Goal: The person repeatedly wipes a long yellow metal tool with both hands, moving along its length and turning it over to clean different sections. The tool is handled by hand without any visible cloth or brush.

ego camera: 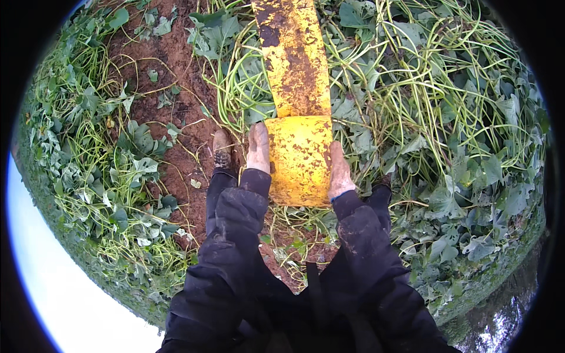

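A thick roll of yellow sheet-like strip (300, 163), flecked with brown soil, sits between my two hands in front of my legs. My left hand (258, 148) presses flat against its left end, fingers pointing forward. Against the right end lies my right hand (340, 170), its palm side hidden by the roll. From the roll a flat length of the same yellow strip (295, 57) runs straight ahead, with heavier dark mud stains towards the top of the view. Whether the roll rests on the ground cannot be told.
Leafy green vines (441, 101) with long pale stems cover the ground on both sides. A strip of bare reddish soil (190, 123) lies left of the yellow strip. My muddy left shoe (222, 148) stands on it; vines partly hide my right foot.
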`<state>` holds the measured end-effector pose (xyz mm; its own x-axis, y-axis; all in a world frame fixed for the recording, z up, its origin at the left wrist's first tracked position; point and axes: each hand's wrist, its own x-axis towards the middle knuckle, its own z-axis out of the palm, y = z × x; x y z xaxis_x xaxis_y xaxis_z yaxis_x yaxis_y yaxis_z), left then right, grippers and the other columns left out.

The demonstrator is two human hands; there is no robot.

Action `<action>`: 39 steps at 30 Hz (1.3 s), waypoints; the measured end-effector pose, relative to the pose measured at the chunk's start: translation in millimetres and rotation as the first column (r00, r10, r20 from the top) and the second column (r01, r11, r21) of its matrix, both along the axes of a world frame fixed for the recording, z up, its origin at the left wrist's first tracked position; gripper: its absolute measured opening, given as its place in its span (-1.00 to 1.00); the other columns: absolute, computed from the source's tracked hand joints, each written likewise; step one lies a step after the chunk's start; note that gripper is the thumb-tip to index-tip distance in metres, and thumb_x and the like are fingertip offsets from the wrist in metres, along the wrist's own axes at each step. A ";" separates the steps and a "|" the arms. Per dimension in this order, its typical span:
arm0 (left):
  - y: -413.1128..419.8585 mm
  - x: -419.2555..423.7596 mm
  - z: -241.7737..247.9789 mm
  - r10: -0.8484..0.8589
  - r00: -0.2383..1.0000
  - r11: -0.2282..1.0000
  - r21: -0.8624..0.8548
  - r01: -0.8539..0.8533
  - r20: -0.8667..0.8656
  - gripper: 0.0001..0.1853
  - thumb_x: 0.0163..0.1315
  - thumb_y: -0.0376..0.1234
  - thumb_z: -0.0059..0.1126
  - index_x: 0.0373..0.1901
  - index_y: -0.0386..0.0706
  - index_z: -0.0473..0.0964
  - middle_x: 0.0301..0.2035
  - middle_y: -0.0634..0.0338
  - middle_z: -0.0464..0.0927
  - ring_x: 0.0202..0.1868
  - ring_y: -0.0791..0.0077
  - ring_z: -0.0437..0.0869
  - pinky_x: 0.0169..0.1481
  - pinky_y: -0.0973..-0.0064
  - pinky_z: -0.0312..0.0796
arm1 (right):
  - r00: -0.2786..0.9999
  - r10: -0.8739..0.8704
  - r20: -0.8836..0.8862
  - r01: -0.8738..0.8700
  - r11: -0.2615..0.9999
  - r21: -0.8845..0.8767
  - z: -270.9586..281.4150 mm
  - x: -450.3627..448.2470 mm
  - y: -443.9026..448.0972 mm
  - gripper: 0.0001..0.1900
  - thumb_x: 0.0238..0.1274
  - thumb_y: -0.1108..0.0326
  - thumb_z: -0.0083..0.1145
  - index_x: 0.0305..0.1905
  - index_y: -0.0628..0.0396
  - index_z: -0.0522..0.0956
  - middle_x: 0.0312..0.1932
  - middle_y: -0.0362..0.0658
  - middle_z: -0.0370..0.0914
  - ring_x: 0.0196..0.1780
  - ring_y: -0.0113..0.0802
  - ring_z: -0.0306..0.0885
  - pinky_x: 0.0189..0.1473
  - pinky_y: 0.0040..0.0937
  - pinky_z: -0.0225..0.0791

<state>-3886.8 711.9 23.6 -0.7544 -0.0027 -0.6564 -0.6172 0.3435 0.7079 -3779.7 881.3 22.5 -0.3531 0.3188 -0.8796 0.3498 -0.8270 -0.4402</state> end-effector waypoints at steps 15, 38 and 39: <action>-35.2 106.4 14.9 0.337 0.916 0.929 0.081 -0.361 0.215 -0.22 0.40 0.10 0.26 0.35 -0.37 0.39 0.11 0.01 0.60 0.07 0.29 0.68 0.17 0.32 0.55 | 0.499 0.850 0.168 -0.861 0.465 0.205 60.3 49.5 18.2 -0.20 0.10 0.04 0.41 0.43 0.16 0.43 0.05 0.14 0.70 0.09 -0.05 0.70 0.14 -0.24 0.51; -62.1 90.3 -28.7 0.113 0.949 0.987 0.080 -0.143 0.295 -0.08 0.40 0.36 -0.03 0.24 -0.39 0.49 -0.04 0.03 0.70 -0.04 0.32 0.73 0.17 0.35 0.53 | 0.812 0.551 0.191 -0.554 0.626 0.550 1.0 137.1 10.5 -0.49 0.61 0.13 0.02 0.42 0.25 0.40 0.18 0.19 0.60 0.22 0.06 0.61 0.25 -0.16 0.42; -62.7 86.4 -24.5 0.165 0.910 0.963 0.139 -0.233 0.381 0.02 0.36 0.45 -0.16 0.31 -0.38 0.45 0.02 -0.02 0.69 0.01 0.25 0.73 0.21 0.33 0.52 | 0.807 0.539 0.241 -0.571 0.607 0.553 -10.3 153.1 10.4 -0.45 0.59 0.04 0.02 0.41 0.23 0.41 0.20 0.14 0.60 0.22 0.00 0.60 0.26 -0.18 0.41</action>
<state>-3800.4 649.2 -0.9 -0.4602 0.0145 -0.8877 -0.8847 0.0766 0.4599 -3626.6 891.8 12.2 -0.6000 0.5172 -0.6104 0.6876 -0.0566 -0.7239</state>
